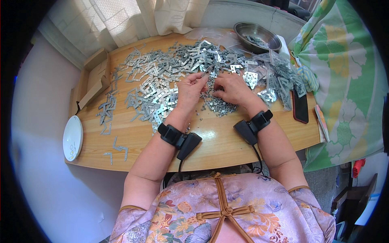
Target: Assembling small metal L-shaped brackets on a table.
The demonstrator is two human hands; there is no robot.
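My left hand [189, 90] pinches a small metal angle bracket [205, 74] between its fingertips, over the middle of the wooden table [219, 141]. My right hand [231, 88] rests just to its right, fingers curled down onto a heap of small screws and nuts [219, 106]; whether it grips any I cannot tell. A wide spread of metal angle brackets [162, 77] covers the table's far half. Both wrists wear black strapped devices with cables.
A steel bowl [257, 36] with a few metal pieces stands at the back right. Clear bags of parts [279, 77] lie to the right, beside a dark phone [300, 107]. A cardboard box [94, 79] and a white plate [73, 138] sit at the left edge.
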